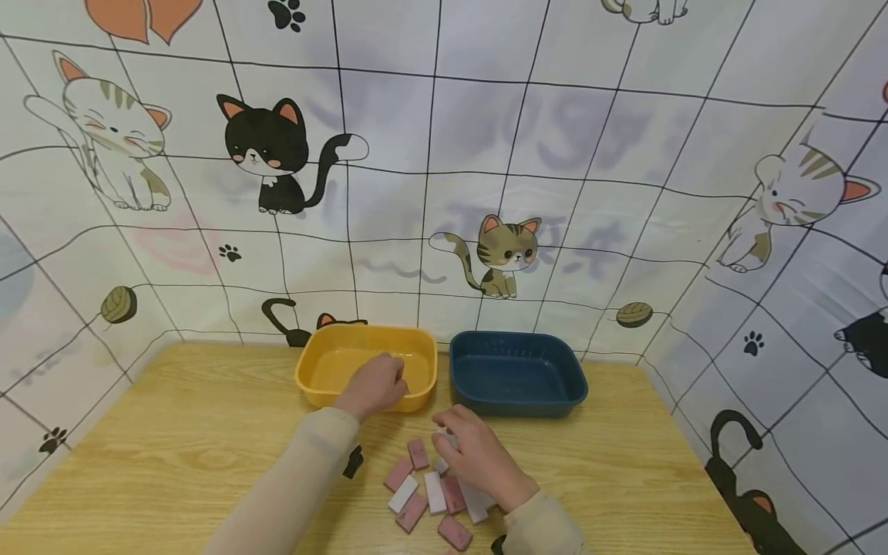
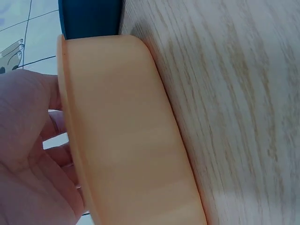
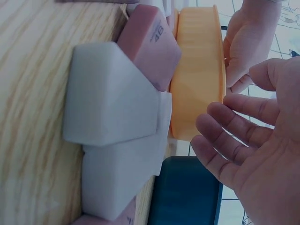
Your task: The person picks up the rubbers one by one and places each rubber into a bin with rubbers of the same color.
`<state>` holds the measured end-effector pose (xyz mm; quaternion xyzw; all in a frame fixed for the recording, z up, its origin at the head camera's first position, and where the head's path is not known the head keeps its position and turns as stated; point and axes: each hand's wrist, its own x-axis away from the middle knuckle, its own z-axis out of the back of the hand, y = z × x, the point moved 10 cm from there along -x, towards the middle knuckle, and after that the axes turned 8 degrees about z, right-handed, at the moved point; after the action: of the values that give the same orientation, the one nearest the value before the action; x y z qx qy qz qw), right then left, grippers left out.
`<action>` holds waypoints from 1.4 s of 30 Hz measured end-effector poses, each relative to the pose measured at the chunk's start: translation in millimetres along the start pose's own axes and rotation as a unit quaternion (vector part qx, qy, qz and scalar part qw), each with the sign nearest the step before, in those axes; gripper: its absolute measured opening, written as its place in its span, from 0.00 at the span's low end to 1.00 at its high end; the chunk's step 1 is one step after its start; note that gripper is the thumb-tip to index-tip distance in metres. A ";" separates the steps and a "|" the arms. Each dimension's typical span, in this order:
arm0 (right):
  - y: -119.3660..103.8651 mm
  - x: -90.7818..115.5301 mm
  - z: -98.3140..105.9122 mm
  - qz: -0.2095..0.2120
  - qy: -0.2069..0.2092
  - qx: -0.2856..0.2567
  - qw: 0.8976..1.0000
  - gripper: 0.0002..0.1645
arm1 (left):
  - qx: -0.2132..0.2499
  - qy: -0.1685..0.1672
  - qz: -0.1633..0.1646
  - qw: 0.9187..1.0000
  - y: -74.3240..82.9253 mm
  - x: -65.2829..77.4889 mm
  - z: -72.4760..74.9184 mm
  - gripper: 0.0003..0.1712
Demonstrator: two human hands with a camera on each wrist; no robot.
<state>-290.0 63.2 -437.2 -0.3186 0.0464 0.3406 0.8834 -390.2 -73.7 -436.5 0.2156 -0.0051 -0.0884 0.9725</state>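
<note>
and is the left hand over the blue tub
No, in the head view the left hand is over the yellow tub, beside the blue tub.

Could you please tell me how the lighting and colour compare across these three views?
Head view: bright and fairly even, the wooden table warm yellow and the yellow basin vivid; left wrist view: duller, with that basin looking pale orange and the table greyer; right wrist view: also muted, and turned sideways, though dark print on a pink eraser stands out.
</note>
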 end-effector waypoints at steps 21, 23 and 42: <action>-7.9 9.3 12.9 0.017 0.037 0.023 0.999 0.17 | -0.011 0.142 -0.115 0.983 35.3 41.7 32.5 0.04; -7.6 11.6 14.4 0.013 0.043 0.029 0.999 0.17 | -0.010 0.152 -0.127 0.980 35.6 46.7 32.3 0.05; -21.4 33.0 30.1 0.063 0.118 0.082 0.988 0.13 | -0.043 0.152 -0.220 0.963 46.6 87.6 13.3 0.11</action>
<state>-255.3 87.8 -411.7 -0.2800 0.1981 0.3507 0.8714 -296.7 -52.9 -407.3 0.1800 0.1941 -0.2666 0.9267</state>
